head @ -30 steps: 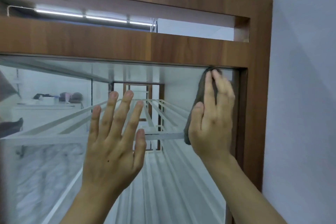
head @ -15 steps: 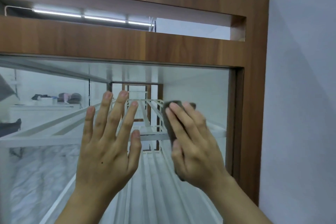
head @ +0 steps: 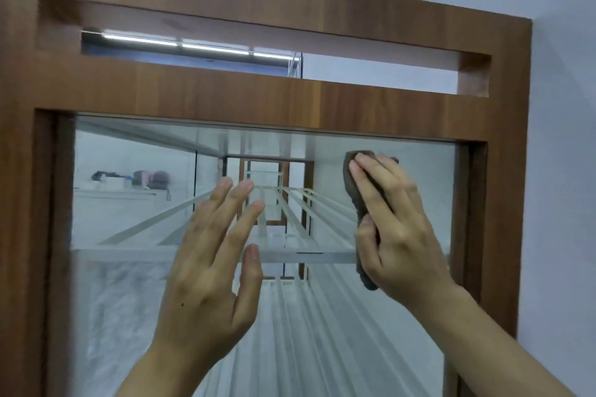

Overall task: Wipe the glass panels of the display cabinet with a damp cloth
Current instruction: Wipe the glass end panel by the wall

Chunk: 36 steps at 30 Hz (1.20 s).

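The display cabinet has a brown wooden frame (head: 225,97) around a large glass panel (head: 135,267). My right hand (head: 396,232) presses a folded grey cloth (head: 353,184) flat against the upper right part of the glass, a little below the top rail. Most of the cloth is hidden under my palm and fingers. My left hand (head: 213,274) is spread open with its fingers apart, held at the glass near the middle of the panel and holding nothing.
White shelf bars (head: 290,256) show behind the glass. A grey wall (head: 564,171) runs close along the cabinet's right side. An open slot (head: 354,71) in the frame sits above the panel. Reflected light strips (head: 174,42) show at the top.
My right hand slid the cloth from the top right corner down toward the middle, then back up and right. The view has tilted upward. My left hand stays spread at the glass.
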Each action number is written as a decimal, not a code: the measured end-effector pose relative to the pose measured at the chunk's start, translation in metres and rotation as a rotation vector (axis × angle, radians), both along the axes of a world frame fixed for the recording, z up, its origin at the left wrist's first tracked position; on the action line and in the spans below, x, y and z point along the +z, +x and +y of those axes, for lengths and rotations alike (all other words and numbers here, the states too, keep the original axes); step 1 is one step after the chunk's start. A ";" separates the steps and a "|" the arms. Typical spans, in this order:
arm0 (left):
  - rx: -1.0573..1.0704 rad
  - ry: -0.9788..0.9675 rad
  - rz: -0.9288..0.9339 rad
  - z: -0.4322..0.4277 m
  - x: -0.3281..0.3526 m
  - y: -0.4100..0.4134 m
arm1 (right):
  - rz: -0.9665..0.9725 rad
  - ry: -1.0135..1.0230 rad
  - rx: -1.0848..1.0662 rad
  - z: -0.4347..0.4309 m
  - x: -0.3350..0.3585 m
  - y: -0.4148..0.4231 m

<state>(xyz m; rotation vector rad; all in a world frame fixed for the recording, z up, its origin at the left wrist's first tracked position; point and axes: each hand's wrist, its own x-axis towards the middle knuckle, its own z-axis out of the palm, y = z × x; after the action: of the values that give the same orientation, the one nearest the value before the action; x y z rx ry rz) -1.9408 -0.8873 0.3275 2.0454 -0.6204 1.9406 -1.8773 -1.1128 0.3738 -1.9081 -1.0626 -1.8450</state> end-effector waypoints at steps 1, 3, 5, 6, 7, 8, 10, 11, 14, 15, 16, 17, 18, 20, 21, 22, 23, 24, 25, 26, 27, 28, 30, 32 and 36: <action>0.057 -0.022 -0.015 0.013 0.000 -0.004 | -0.018 -0.066 0.011 0.012 0.012 -0.003; 0.205 -0.066 -0.024 0.042 0.000 -0.010 | -0.069 -0.220 0.010 0.036 0.031 -0.007; 0.333 -0.100 -0.003 0.068 -0.003 -0.018 | -0.122 -0.355 -0.013 0.061 0.043 -0.012; 0.373 -0.116 0.010 0.081 -0.006 -0.021 | -0.143 -0.404 -0.020 0.074 0.048 -0.014; 0.385 -0.122 0.023 0.087 -0.009 -0.022 | -0.157 -0.440 -0.031 0.084 0.052 -0.016; 0.385 -0.121 0.032 0.093 -0.013 -0.023 | -0.170 -0.476 -0.032 0.097 0.057 -0.018; 0.370 -0.100 0.033 0.100 -0.019 -0.023 | -0.189 -0.552 -0.025 0.123 0.066 -0.023; 0.363 -0.091 0.027 0.101 -0.022 -0.022 | -0.197 -0.589 -0.021 0.136 0.071 -0.026; 0.350 -0.097 0.004 0.103 -0.026 -0.018 | -0.237 -0.662 -0.018 0.168 0.081 -0.032; 0.344 -0.103 -0.005 0.103 -0.027 -0.018 | -0.254 -0.676 -0.017 0.177 0.083 -0.034; 0.336 -0.107 -0.015 0.103 -0.027 -0.017 | -0.266 -0.688 -0.016 0.186 0.084 -0.035; 0.330 -0.108 -0.022 0.103 -0.028 -0.017 | -0.272 -0.700 -0.013 0.194 0.085 -0.036; 0.325 -0.106 -0.025 0.103 -0.028 -0.018 | -0.270 -0.711 -0.011 0.201 0.086 -0.037; 0.313 -0.102 -0.029 0.103 -0.026 -0.018 | -0.263 -0.729 -0.015 0.208 0.087 -0.037; 0.308 -0.102 -0.028 0.103 -0.026 -0.018 | -0.262 -0.734 -0.019 0.209 0.088 -0.037; 0.305 -0.102 -0.028 0.103 -0.026 -0.018 | -0.259 -0.735 -0.021 0.207 0.088 -0.037; 0.305 -0.101 -0.029 0.103 -0.026 -0.018 | -0.256 -0.730 -0.021 0.204 0.087 -0.037; 0.306 -0.100 -0.030 0.103 -0.027 -0.018 | -0.253 -0.715 -0.020 0.198 0.086 -0.037; 0.308 -0.097 -0.030 0.104 -0.027 -0.018 | -0.246 -0.691 -0.017 0.191 0.083 -0.036; 0.310 -0.094 -0.031 0.104 -0.027 -0.018 | -0.230 -0.657 -0.016 0.182 0.079 -0.035; 0.312 -0.095 -0.033 0.104 -0.027 -0.018 | -0.208 -0.613 -0.018 0.173 0.073 -0.034; 0.312 -0.102 -0.036 0.103 -0.027 -0.018 | -0.184 -0.555 -0.023 0.163 0.065 -0.033; 0.303 -0.139 -0.035 0.098 -0.025 -0.018 | -0.134 -0.395 -0.029 0.142 0.045 -0.030; 0.309 -0.168 -0.026 0.088 -0.023 -0.019 | -0.076 -0.198 -0.024 0.122 0.021 -0.025; 0.316 -0.075 -0.015 0.053 -0.018 -0.016 | 0.081 0.191 -0.032 0.087 -0.033 -0.022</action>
<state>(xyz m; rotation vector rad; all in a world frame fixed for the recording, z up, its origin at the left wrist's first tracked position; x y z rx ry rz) -1.9571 -0.8342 0.3096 2.1912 -0.2317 2.1108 -1.8994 -1.0257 0.3408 -1.8803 -0.8032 -1.7980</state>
